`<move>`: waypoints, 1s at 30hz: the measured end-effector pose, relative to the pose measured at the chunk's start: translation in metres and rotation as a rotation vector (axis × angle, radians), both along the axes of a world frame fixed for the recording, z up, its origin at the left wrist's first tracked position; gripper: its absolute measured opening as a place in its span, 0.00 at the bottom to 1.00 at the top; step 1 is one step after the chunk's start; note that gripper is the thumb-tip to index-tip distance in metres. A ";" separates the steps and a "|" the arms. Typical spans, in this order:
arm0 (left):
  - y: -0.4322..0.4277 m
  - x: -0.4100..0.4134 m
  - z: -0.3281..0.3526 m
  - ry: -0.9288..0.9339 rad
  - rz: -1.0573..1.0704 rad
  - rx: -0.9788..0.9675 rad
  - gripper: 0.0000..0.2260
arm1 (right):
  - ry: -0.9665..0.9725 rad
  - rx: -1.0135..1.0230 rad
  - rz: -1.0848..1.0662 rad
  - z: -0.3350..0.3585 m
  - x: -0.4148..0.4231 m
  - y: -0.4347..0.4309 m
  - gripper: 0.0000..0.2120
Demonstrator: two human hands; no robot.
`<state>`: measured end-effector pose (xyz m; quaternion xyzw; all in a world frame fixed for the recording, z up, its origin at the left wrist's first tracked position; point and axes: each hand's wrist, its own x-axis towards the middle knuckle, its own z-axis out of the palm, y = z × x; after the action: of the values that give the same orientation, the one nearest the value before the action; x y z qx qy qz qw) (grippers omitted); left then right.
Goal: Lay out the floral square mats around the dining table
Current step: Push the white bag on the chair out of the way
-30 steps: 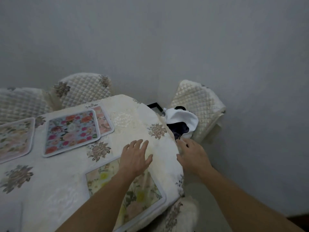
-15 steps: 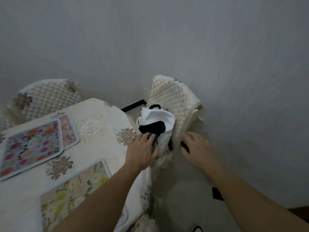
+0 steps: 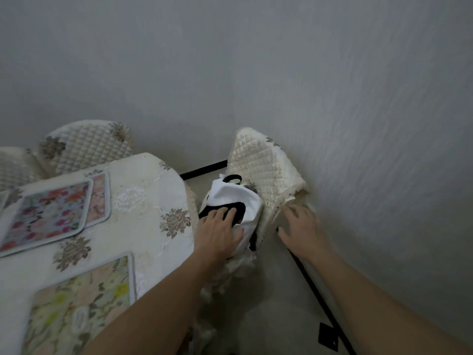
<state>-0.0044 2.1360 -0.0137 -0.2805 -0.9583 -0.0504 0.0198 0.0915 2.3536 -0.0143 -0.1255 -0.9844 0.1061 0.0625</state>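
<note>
Floral square mats lie on the cream-clothed dining table [image 3: 143, 201]: a red-and-pink one [image 3: 48, 216] overlapping a paler pink one [image 3: 98, 198] at the left, and a yellow-green one [image 3: 82, 303] near the front edge. My left hand [image 3: 217, 234] rests with spread fingers on a white-and-black bag [image 3: 235, 198] that sits on a quilted chair [image 3: 266, 170] past the table's right end. My right hand [image 3: 299, 229] reaches with relaxed, spread fingers at that chair's side and holds nothing.
Another quilted chair [image 3: 84, 144] stands behind the table, with a further one [image 3: 15, 165] at the far left. A grey wall closes the back and right. A black strip [image 3: 317, 290] runs along the floor by the wall.
My view and both hands have swung right, off the table. The left hand left the yellow-green mat and now lies on the bag; the right hand moved up to the chair's side.
</note>
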 end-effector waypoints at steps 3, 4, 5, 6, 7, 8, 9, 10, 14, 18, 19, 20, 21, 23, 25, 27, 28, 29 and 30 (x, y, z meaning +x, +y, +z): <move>-0.012 -0.018 0.003 0.009 0.067 -0.018 0.25 | 0.010 -0.031 0.078 -0.001 -0.029 -0.007 0.25; -0.017 -0.024 0.003 0.002 0.097 -0.021 0.25 | 0.005 -0.029 0.106 -0.003 -0.039 -0.011 0.24; -0.022 -0.031 0.001 -0.005 0.129 -0.021 0.25 | 0.001 -0.019 0.135 -0.004 -0.050 -0.014 0.25; -0.027 -0.037 -0.001 -0.013 0.161 -0.018 0.25 | -0.009 -0.011 0.166 -0.004 -0.062 -0.017 0.25; -0.032 -0.045 -0.003 -0.021 0.190 -0.015 0.25 | -0.018 -0.009 0.191 -0.004 -0.075 -0.019 0.26; -0.037 -0.052 -0.005 -0.026 0.217 -0.011 0.25 | -0.026 -0.010 0.214 -0.005 -0.089 -0.021 0.26; -0.043 -0.060 -0.007 -0.027 0.244 -0.005 0.25 | -0.032 -0.013 0.237 -0.005 -0.104 -0.024 0.26; -0.049 -0.070 -0.010 -0.030 0.271 0.002 0.25 | -0.038 -0.012 0.262 -0.005 -0.120 -0.028 0.26; -0.078 -0.110 -0.018 -0.020 0.395 0.016 0.26 | -0.056 0.026 0.375 -0.006 -0.188 -0.049 0.27; -0.115 -0.147 -0.025 -0.045 0.522 0.050 0.27 | -0.081 0.070 0.500 0.000 -0.255 -0.082 0.25; -0.126 -0.153 -0.027 -0.043 0.550 0.062 0.27 | -0.082 0.081 0.530 0.000 -0.271 -0.091 0.24; -0.137 -0.160 -0.028 -0.037 0.580 0.073 0.27 | -0.081 0.080 0.561 0.001 -0.287 -0.102 0.24; -0.147 -0.165 -0.029 -0.032 0.615 0.076 0.27 | -0.078 0.080 0.594 0.000 -0.301 -0.112 0.24; -0.167 -0.170 -0.030 -0.041 0.693 0.067 0.27 | -0.071 0.071 0.663 0.000 -0.324 -0.134 0.24; -0.187 -0.168 -0.033 -0.059 0.767 0.060 0.27 | -0.077 0.062 0.720 -0.002 -0.338 -0.158 0.24; -0.205 -0.165 -0.035 -0.066 0.846 0.057 0.28 | -0.088 0.071 0.776 -0.006 -0.351 -0.180 0.25; -0.214 -0.164 -0.036 -0.076 0.885 0.065 0.28 | -0.092 0.062 0.807 -0.008 -0.359 -0.191 0.26; -0.222 -0.163 -0.037 -0.088 0.918 0.070 0.28 | -0.097 0.050 0.838 -0.011 -0.368 -0.202 0.26; -0.230 -0.162 -0.038 -0.097 0.951 0.070 0.28 | -0.101 0.042 0.872 -0.014 -0.376 -0.212 0.26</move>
<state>-0.1667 1.9057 -0.0519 0.1925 -0.9780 -0.0808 0.0054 -0.2847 2.1418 -0.0286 0.2981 -0.9491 0.0961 -0.0339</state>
